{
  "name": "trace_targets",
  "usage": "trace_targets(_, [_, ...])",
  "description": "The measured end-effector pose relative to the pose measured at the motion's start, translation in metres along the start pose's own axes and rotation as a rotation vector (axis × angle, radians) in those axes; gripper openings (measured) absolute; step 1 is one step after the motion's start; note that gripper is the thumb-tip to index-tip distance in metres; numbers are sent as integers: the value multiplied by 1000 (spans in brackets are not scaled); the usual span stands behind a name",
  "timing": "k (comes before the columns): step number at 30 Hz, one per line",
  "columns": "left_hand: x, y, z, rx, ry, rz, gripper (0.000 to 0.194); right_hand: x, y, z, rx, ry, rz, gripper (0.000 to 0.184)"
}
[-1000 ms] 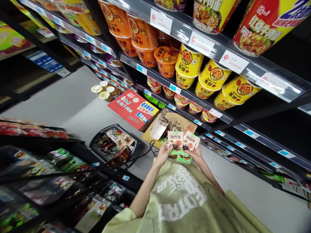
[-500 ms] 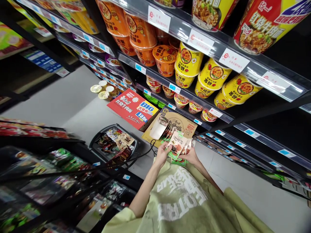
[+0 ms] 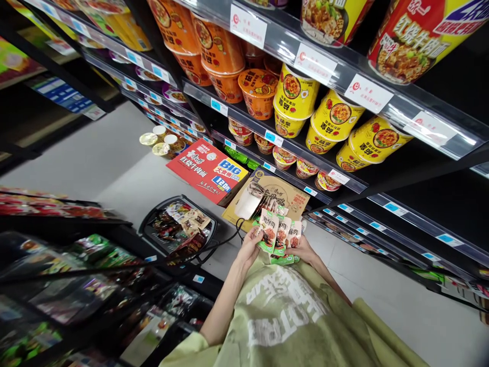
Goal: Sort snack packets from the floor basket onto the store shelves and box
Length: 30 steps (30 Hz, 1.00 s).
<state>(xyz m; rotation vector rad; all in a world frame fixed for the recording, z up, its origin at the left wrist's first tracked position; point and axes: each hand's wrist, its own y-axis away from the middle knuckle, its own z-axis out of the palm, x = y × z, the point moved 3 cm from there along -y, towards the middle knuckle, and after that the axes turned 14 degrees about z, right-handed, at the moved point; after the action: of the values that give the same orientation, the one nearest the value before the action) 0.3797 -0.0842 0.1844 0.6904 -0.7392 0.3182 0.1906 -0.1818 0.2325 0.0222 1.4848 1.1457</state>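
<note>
Both of my hands hold a small fan of snack packets [image 3: 278, 234], pale with green edges and a meat picture on each. My left hand [image 3: 250, 247] grips the left side of the stack with its fingers closed on it. My right hand [image 3: 303, 250] supports the packets from the right and below, partly hidden behind them. They are held just above my green shirt, over an open brown cardboard box [image 3: 275, 196] with more packets standing in it on the floor.
A black shopping basket [image 3: 178, 229] with snack bags sits on the floor to the left. A red noodle carton [image 3: 208, 171] lies beyond it. Shelves of yellow and orange noodle cups [image 3: 298, 102] rise on the right; a dark snack rack [image 3: 76, 265] stands at left.
The packets were spread wide a second ago and are now gathered into a tighter overlapping stack. Both hands drew closer together and slightly left.
</note>
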Motion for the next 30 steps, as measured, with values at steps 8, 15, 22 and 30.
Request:
trace_targets(8, [21, -4, -1, -139, -365, 209, 54, 4, 3, -10, 133, 101, -52, 55])
trace_targets(15, [21, 5, 7, -35, -453, 399, 43, 9, 3, -7, 296, 199, -79, 43])
trace_targets(22, [21, 7, 12, -11, -639, 549, 28, 14, -3, 1, 394, 100, -77, 44])
trace_targets(30, [18, 5, 20, -3, -472, 424, 32, 17, -10, -1, 578, 163, -75, 46])
